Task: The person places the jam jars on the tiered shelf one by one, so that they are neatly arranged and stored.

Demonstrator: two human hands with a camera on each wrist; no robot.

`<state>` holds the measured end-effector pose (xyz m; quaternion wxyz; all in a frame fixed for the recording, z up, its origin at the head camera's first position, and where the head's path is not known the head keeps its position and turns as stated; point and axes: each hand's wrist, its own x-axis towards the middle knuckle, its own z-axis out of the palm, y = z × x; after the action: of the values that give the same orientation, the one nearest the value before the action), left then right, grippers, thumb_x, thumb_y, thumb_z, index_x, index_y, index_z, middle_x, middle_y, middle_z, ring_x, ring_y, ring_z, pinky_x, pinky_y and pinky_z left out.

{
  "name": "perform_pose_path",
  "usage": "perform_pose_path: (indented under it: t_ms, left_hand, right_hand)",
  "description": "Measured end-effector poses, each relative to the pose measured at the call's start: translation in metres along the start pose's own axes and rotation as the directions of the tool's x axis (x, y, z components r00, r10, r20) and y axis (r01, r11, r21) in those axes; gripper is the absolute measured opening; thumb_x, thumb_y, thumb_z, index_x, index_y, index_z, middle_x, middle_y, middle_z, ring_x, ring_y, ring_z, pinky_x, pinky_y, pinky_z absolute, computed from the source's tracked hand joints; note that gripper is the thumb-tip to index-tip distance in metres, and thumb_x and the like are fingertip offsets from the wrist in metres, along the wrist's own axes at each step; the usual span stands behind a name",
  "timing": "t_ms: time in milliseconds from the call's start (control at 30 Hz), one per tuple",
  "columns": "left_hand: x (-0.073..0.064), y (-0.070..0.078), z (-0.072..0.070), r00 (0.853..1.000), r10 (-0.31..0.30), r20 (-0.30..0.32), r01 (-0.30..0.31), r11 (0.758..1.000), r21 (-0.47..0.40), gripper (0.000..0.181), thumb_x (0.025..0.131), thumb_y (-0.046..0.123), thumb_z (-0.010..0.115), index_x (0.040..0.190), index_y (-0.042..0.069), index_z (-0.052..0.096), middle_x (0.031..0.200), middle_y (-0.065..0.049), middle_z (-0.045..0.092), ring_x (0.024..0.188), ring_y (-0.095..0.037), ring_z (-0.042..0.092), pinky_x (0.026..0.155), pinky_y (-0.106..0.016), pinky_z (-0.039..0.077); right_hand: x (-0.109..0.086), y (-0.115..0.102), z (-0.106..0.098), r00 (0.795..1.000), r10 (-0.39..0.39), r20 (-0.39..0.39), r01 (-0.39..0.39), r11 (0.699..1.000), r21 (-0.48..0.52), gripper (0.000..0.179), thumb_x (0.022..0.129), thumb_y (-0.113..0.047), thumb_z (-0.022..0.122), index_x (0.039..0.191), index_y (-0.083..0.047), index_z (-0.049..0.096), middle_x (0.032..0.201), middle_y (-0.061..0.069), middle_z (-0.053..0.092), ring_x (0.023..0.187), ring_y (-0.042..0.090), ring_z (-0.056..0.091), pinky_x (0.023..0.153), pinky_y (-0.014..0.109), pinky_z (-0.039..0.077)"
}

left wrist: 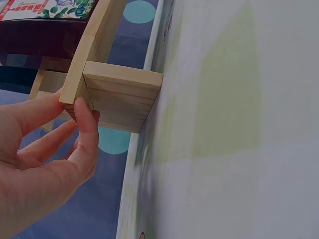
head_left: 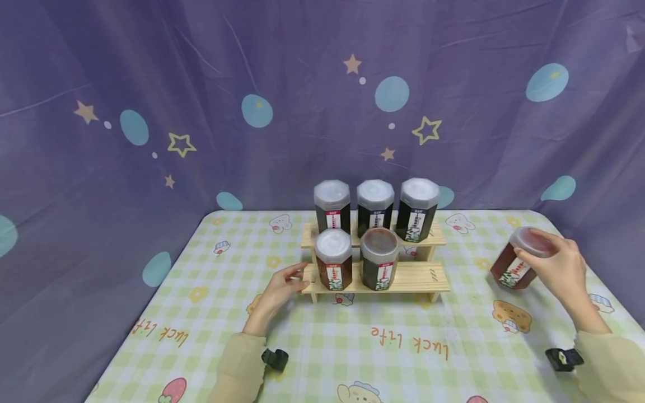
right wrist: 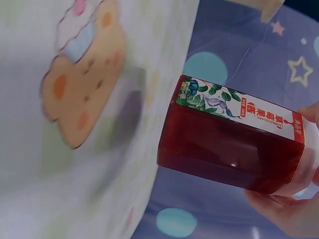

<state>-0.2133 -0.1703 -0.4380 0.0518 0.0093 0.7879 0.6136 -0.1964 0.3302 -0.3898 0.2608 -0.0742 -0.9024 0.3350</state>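
Observation:
My right hand (head_left: 559,268) grips a jam jar (head_left: 514,263) by its whitish lid, tilted, at the table's right side. The right wrist view shows red contents and a printed label on this jar (right wrist: 234,139). My left hand (head_left: 282,288) pinches the left end of the lower step of a wooden rack (head_left: 420,277); in the left wrist view, thumb and fingers lie around the plank's end (left wrist: 75,89). On that step stand a red jar (head_left: 334,260) and a jar with a brownish lid (head_left: 380,260). Three dark jars (head_left: 375,210) stand on the upper step.
A green-and-white checked tablecloth (head_left: 211,313) with cartoon prints covers the table. Behind it hangs a purple curtain (head_left: 312,67) with stars and blue ovals. Black wrist cameras (head_left: 275,359) are worn on both wrists.

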Motion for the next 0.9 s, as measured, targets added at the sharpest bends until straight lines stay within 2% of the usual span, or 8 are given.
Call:
perform_pose_path:
  t_ms: [200, 600, 900]
  left_hand:
    - [-0.001, 0.001, 0.001, 1.0, 0.001, -0.003, -0.001, 1.0, -0.006, 0.046, 0.077, -0.004, 0.061, 0.123, -0.001, 0.05, 0.096, -0.016, 0.053, 0.066, -0.012, 0.053, 0.061, -0.029, 0.051]
    - [-0.001, 0.002, 0.001, 1.0, -0.015, -0.007, 0.015, 1.0, -0.009, 0.046, 0.078, -0.003, 0.061, 0.123, -0.001, 0.051, 0.098, -0.016, 0.053, 0.067, -0.011, 0.054, 0.061, -0.027, 0.05]
    - [-0.001, 0.002, 0.001, 1.0, 0.003, 0.004, -0.003, 1.0, -0.01, 0.047, 0.077, -0.003, 0.061, 0.123, -0.004, 0.049, 0.099, -0.019, 0.053, 0.067, -0.01, 0.054, 0.06, -0.023, 0.05]
  right_hand:
    - [-0.004, -0.018, -0.003, 1.0, -0.028, 0.011, 0.028, 1.0, 0.007, 0.055, 0.073, -0.024, 0.07, 0.118, 0.002, 0.052, 0.106, 0.028, 0.049, 0.086, 0.033, 0.038, 0.066, 0.039, 0.029]
    - [-0.015, -0.046, -0.006, 0.999, -0.047, 0.016, 0.046, 0.999, 0.026, 0.053, 0.072, -0.023, 0.072, 0.117, -0.001, 0.055, 0.108, 0.022, 0.049, 0.087, 0.024, 0.037, 0.064, 0.028, 0.029]
    - [-0.022, -0.065, -0.005, 0.996, -0.071, 0.046, 0.069, 0.996, 0.053, 0.052, 0.073, -0.022, 0.071, 0.118, -0.003, 0.055, 0.111, 0.025, 0.047, 0.093, 0.033, 0.043, 0.063, 0.027, 0.03]
